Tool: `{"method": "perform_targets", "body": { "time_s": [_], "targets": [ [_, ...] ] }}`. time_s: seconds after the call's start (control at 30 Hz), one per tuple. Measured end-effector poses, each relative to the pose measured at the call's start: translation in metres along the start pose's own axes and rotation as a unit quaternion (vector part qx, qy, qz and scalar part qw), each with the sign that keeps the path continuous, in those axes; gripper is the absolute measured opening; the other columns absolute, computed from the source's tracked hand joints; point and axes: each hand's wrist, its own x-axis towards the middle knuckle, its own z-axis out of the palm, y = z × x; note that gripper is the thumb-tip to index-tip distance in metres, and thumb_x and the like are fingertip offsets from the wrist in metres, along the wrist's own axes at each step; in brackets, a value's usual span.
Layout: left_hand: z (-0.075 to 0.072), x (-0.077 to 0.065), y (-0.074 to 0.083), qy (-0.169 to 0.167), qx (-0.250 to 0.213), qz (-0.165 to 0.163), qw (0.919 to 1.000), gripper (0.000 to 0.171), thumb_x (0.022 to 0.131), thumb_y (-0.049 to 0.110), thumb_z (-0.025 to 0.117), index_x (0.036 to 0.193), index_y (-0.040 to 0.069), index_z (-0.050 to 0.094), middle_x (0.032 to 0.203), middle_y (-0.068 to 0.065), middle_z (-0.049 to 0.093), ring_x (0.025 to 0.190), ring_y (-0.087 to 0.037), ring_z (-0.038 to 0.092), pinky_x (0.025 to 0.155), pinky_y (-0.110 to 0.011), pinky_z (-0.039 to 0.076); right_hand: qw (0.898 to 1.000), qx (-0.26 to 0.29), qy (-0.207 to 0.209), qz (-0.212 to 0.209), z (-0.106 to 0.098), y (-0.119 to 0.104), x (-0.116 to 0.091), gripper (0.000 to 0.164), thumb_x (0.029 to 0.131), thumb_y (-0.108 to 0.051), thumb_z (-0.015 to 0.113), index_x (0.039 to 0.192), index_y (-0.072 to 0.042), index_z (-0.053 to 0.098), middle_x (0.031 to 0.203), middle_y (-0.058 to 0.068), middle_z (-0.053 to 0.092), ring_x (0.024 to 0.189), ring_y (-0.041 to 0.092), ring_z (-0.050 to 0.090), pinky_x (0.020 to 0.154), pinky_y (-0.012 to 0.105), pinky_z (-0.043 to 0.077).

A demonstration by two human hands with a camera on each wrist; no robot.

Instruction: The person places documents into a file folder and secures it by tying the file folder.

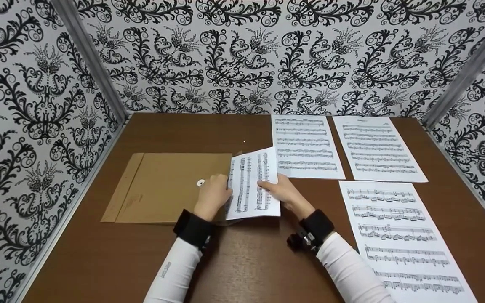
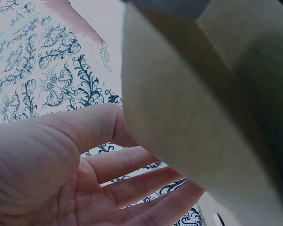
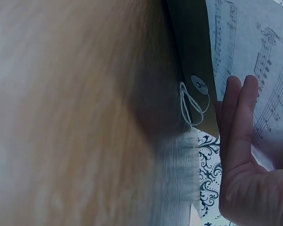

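Note:
A brown paper envelope (image 1: pixel 171 189) lies on the left part of the table, its mouth toward the right. My left hand (image 1: pixel 213 195) grips the edge of that mouth; in the left wrist view its thumb and fingers pinch the brown paper (image 2: pixel 174 108), which stands partly lifted. A sheet of music (image 1: pixel 251 185) is at the mouth, its left edge against or inside the envelope; which one I cannot tell. My right hand (image 1: pixel 286 193) holds the sheet by its right side, thumb on the printed face, fingers (image 3: pixel 238 113) behind it.
Three more music sheets lie at the right: one at the back middle (image 1: pixel 305 147), one at the back right (image 1: pixel 379 149), one in front (image 1: pixel 406 240). In the right wrist view, a white string (image 3: pixel 191 106) hangs from the envelope's button (image 3: pixel 199 84). Patterned walls (image 1: pixel 242 54) enclose the brown table (image 1: pixel 251 261).

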Motion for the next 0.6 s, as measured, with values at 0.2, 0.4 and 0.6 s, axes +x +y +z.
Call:
{"method": "perform_targets", "body": {
  "time_s": [0.2,0.4,0.6],
  "targets": [
    [0.0003,0.0003,-0.0005,-0.011,-0.003,-0.005,0.9999,0.012,0.083,0.006,0.070,0.089,-0.005,0.072,0.094,-0.024,0.075,0.081,-0.041,0.071,0.071,-0.053,0.057,0.999,0.015,-0.029,0.015,0.0010,-0.0037,0.0002,0.044,0.104,-0.012,0.053,0.144,0.006,0.051,0.116,0.023,0.074,0.080,0.014,0.076,0.071,0.030,0.064],
    [-0.0002,0.0003,-0.0004,-0.018,-0.006,-0.010,0.9998,0.012,0.084,0.007,0.070,0.089,-0.004,0.072,0.095,-0.023,0.075,0.081,-0.039,0.071,0.071,-0.052,0.057,0.999,0.018,-0.043,0.019,-0.0025,-0.0053,0.0005,0.045,0.104,-0.014,0.054,0.144,0.006,0.052,0.105,0.011,0.077,0.079,0.013,0.076,0.069,0.027,0.063],
    [-0.0012,0.0005,0.0000,-0.022,0.001,-0.009,0.9997,0.012,0.086,0.007,0.070,0.089,-0.004,0.072,0.095,-0.022,0.075,0.082,-0.038,0.072,0.071,-0.051,0.057,0.998,0.033,-0.048,0.007,-0.0072,-0.0074,-0.0031,0.045,0.105,-0.013,0.052,0.145,0.007,0.050,0.113,0.013,0.077,0.084,0.012,0.076,0.073,0.026,0.062]
  ]
}}
